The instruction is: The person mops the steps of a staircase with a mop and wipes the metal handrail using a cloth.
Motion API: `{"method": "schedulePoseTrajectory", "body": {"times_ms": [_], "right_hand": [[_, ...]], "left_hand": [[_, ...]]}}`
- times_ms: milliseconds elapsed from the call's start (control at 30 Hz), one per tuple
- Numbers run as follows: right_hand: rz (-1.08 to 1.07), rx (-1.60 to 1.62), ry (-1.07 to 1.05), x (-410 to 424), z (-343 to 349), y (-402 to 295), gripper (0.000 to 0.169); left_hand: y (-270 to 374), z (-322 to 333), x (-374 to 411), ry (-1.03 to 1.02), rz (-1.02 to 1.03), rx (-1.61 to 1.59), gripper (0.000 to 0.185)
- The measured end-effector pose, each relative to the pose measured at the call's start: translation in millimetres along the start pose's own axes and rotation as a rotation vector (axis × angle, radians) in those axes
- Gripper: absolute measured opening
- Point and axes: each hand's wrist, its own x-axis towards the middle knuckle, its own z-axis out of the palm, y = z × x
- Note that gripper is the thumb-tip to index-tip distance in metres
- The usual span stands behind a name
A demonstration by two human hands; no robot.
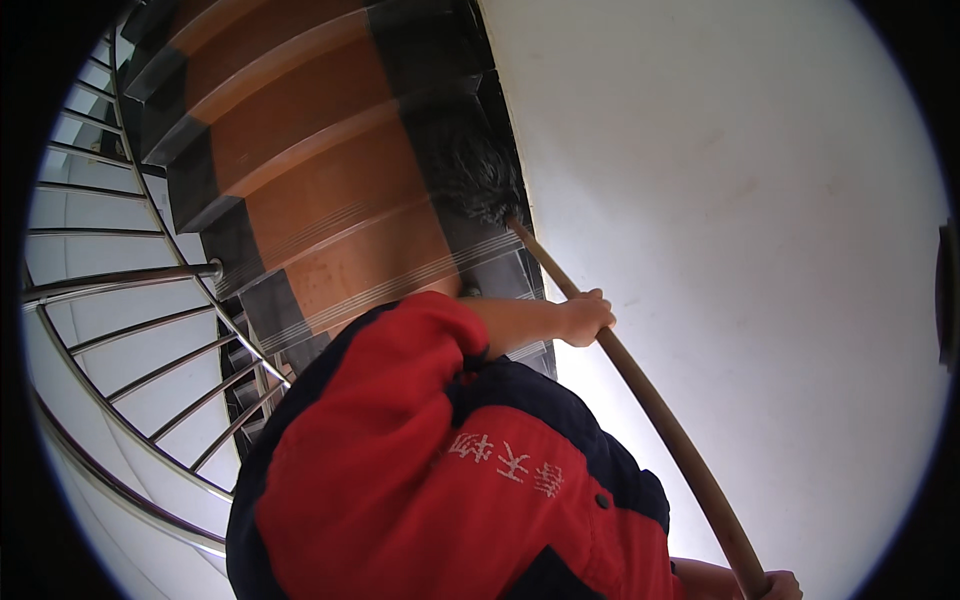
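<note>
My left hand grips the wooden handle of a string mop, partway along its length. At the bottom right, my right hand holds the same handle nearer its upper end, partly cut off by the picture's rim. The mop head, a bundle of dark grey strands, rests on the dark border of a stair tread, close against the wall. My left arm reaches across from a red and navy short sleeve. The jacket's chest bears writing.
Stairs with orange-brown middles and black tiled borders run upward in the view. A white wall with faint marks flanks them on the right. On the left curves a metal railing with several bars. Grooved strips line the step edges.
</note>
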Motion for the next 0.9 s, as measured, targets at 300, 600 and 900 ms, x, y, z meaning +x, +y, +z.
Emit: {"method": "schedulePoseTrajectory", "body": {"times_ms": [300,600,900], "right_hand": [[0.077,0.155,-0.144,14.3,32.8,107.2,0.02],[0.792,0.007,0.164,-121.7,79.9,282.7,0.017],[0.611,0.373,0.109,-50.6,97.7,231.7,0.015]], "left_hand": [[-36.0,-10.6,-118.8,0.32,-0.199,-0.079,0.016],[-119.6,-53.8,-415.7,0.538,-0.895,0.049,0.015],[-87.8,-38.4,-396.3,0.868,-0.596,0.066,0.019]]}}
